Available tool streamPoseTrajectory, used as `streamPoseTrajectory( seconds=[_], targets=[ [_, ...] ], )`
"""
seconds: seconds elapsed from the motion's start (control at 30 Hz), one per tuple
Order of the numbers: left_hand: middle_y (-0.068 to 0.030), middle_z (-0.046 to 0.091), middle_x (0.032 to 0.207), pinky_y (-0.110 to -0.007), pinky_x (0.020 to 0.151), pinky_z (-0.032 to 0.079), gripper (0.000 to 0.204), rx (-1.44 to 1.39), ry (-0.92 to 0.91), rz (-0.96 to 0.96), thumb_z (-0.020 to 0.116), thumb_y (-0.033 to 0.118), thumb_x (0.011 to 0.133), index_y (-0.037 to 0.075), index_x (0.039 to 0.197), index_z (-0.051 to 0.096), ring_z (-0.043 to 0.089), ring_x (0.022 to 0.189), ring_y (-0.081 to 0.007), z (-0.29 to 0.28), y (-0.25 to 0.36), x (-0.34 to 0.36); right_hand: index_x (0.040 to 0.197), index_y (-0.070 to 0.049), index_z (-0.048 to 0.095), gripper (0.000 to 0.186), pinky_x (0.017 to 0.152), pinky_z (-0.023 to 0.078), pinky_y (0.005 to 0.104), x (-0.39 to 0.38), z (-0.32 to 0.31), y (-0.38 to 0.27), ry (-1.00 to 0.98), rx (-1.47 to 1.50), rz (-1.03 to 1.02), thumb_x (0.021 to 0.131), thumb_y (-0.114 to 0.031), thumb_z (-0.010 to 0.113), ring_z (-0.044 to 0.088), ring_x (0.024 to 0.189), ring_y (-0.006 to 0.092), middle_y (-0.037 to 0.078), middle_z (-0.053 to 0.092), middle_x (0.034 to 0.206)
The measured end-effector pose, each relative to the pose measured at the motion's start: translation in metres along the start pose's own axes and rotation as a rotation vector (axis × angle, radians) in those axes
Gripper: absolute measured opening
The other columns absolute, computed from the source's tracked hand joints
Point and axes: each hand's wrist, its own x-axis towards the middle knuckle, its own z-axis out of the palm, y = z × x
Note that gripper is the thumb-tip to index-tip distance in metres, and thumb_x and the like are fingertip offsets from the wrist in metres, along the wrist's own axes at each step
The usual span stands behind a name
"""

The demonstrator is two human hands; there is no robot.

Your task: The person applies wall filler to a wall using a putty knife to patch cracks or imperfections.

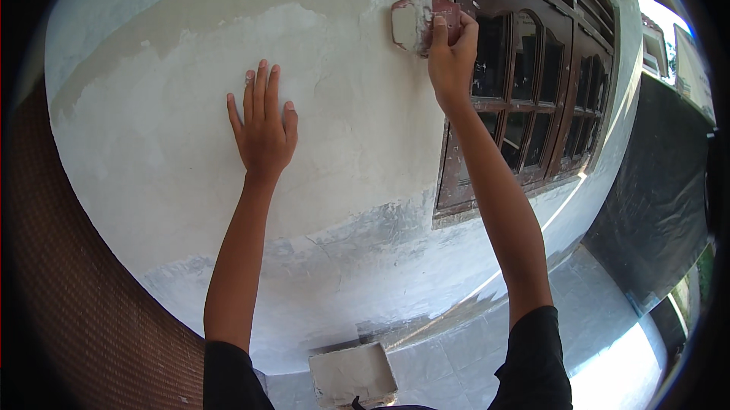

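My right hand [455, 60] grips a reddish scraper [447, 18] with a wet, pale paste over its left part. The scraper is held up at the wall, just left of the window frame; whether its edge touches the surface I cannot tell. My left hand [263, 125] lies flat against the wall [205, 136] with its fingers spread, lower and further left. The wall carries uneven patches of whitish and beige coating, with a greyer, rougher band along its lower part.
A brown wooden window [525, 68] with glass panes is to the right. A paste-smeared rectangular tub [352, 373] stands low near my body on the tiled floor [441, 368]. Woven matting [84, 288] borders the left, a dark sheet [646, 197] the far right.
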Motion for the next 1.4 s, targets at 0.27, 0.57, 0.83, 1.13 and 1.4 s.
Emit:
streamPoseTrajectory(
  seconds=[0.27,0.57,0.83,1.13,1.4],
  targets=[
    [-0.0021,0.036,0.159,-0.054,0.121,0.015,0.059,-0.049,-0.007,0.021,0.048,0.019,0.096,0.017,0.153,0.036,0.032,0.147,-0.0234,0.0,0.004,0.0,0.122,0.003,0.051,0.031,0.091,0.048,0.038,0.012,-0.043,0.045,0.285,-0.111,0.19,0.098,-0.016,0.058,0.062,0.103,0.0266,0.018,0.063,0.11],
    [-0.0035,0.039,0.158,-0.054,0.121,0.015,0.057,0.012,0.014,0.006,0.05,0.021,0.095,0.015,0.151,0.041,0.037,0.145,-0.0242,-0.002,0.002,-0.002,0.121,0.003,0.052,0.03,0.09,0.048,0.0369,-0.038,-0.021,0.012,-0.042,-0.062,-0.106,0.099,-0.017,0.058,0.063,0.1,0.026,0.018,0.063,0.108],
    [-0.0037,0.038,0.159,-0.054,0.12,0.015,0.057,0.002,-0.002,0.015,0.048,0.022,0.097,0.015,0.153,0.039,0.036,0.146,-0.0248,0.0,0.003,-0.008,0.123,0.002,0.051,0.03,0.089,0.048,0.0336,-0.011,-0.082,0.065,0.334,-0.056,0.194,0.1,-0.017,0.058,0.062,0.096,0.0201,0.014,0.062,0.108],
    [-0.0056,0.032,0.161,-0.055,0.121,0.012,0.057,-0.014,-0.011,-0.025,0.042,0.023,0.099,0.012,0.155,0.033,0.028,0.149,-0.0273,0.006,0.013,-0.017,0.124,0.001,0.05,0.032,0.091,0.046,0.0307,-0.041,-0.051,0.061,-0.084,0.049,0.142,0.102,-0.02,0.057,0.056,0.103,0.016,0.011,0.058,0.113],
    [-0.0057,0.032,0.161,-0.055,0.121,0.012,0.057,-0.003,-0.015,-0.013,0.042,0.023,0.099,0.012,0.155,0.033,0.028,0.149,-0.0269,0.008,0.014,-0.017,0.124,0.001,0.05,0.03,0.093,0.045,0.0313,-0.028,-0.065,0.102,-0.016,0.088,0.163,0.102,-0.019,0.057,0.055,0.103,0.0156,0.01,0.057,0.114]
  ],
)
